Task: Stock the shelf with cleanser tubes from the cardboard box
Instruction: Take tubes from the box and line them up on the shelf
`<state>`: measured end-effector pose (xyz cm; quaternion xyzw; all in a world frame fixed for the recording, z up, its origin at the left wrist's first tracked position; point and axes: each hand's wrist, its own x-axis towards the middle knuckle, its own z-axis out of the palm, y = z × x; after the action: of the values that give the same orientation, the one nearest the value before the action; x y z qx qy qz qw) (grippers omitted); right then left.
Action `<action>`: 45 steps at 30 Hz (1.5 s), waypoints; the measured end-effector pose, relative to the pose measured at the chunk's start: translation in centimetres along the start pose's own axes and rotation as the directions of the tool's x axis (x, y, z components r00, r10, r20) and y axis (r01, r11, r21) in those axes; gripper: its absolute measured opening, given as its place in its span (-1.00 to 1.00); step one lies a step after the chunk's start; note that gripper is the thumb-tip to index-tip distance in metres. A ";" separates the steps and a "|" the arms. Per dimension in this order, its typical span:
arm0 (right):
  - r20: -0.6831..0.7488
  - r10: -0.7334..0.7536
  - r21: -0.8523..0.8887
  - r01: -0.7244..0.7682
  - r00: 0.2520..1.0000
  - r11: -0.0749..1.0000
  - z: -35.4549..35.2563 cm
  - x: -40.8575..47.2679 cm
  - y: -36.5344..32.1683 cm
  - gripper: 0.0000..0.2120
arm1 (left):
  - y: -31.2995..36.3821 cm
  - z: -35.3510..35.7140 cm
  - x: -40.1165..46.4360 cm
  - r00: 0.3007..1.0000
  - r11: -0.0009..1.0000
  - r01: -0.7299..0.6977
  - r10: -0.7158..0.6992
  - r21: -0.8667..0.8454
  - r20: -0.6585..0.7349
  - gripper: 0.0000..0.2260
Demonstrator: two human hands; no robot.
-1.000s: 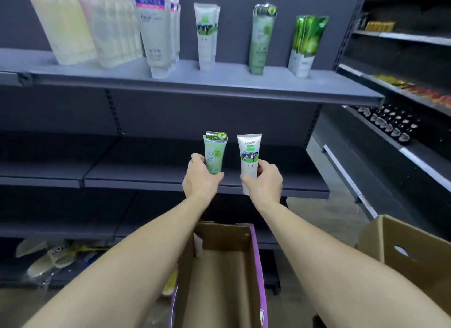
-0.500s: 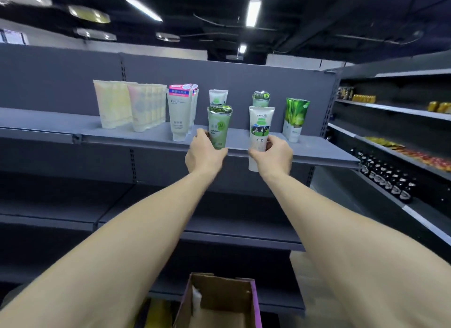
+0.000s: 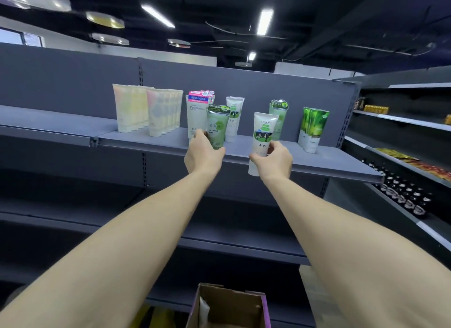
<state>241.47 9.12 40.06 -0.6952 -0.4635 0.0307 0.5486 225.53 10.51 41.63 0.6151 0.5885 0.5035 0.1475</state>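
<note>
2 tubes up at shelf height, 1 per hand, both upright with caps down so each can stand like its neighbours. Left hand [image 3: 203,154] clamped round the lower half of the green seaweed tube [image 3: 217,126], label facing out, base at or just above the top shelf [image 3: 329,161] near the front edge; cannot tell whether touching yet. Held right in front of the white "Facial" tube [image 3: 196,117] and the white cow-label row [image 3: 234,119], though the matching pale green tube [image 3: 278,117] stands further right. Right hand [image 3: 272,160] closed on the white cow-label tube [image 3: 262,142], thumb across the front, cap hanging below the shelf lip, so not yet over the shelf. Matching white row off to the left, so apparently crossed: each tube nearer the other's row. Likely next: a lift for the right tube to clear the lip, then a sideways shift so like joins like, labels forward. Risk: knocking the standing tubes, which are narrow-based and close together. Cardboard box [image 3: 229,308] open at the bottom of view, between the forearms; something pale inside, too little visible to name. Yellowish tubes [image 3: 146,109] and bright green tubes [image 3: 313,128] already lined up in rows front to back.
</note>
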 end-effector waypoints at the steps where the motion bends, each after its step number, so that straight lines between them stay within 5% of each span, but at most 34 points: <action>1: -0.004 0.006 0.010 -0.006 1.000 1.000 0.7 0.3 -0.3 -0.63 | -0.2 0.2 0.5 1.000 1.000 -0.010 0.010 -0.003 0.001 -0.62; 15: -0.129 0.113 0.089 -0.102 0.985 0.991 10.1 5.6 -4.9 -0.60 | -4.1 2.8 7.5 0.989 0.990 -0.104 0.113 -0.095 0.096 -0.63; 45: -0.001 0.151 0.026 -0.151 0.989 0.988 16.1 12.3 -2.6 -0.66 | -4.4 4.8 9.2 0.988 0.985 -0.140 0.145 -0.099 0.046 -0.59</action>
<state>237.98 29.20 41.49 -0.7210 -0.4083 0.0770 0.5545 224.98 21.69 40.20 0.6610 0.5143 0.5237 0.1561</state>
